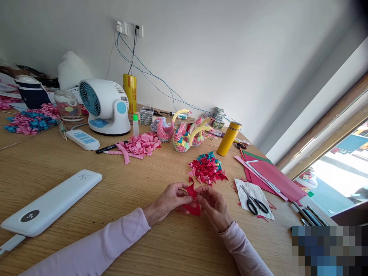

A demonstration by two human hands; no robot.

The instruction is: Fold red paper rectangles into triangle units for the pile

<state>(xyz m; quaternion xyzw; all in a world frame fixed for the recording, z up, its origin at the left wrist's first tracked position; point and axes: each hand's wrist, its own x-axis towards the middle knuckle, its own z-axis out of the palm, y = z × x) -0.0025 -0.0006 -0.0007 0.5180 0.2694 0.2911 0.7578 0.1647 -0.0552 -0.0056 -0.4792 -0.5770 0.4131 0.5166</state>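
Hands — left [168,201], right [214,205] — pinch red paper [193,199] over cluttered wooden table [86,153] by white wall [215,46].

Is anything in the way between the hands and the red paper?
No. The left hand and the right hand already pinch the red paper from both sides, just above the wooden table. The pile of folded red pieces lies behind it, apart.
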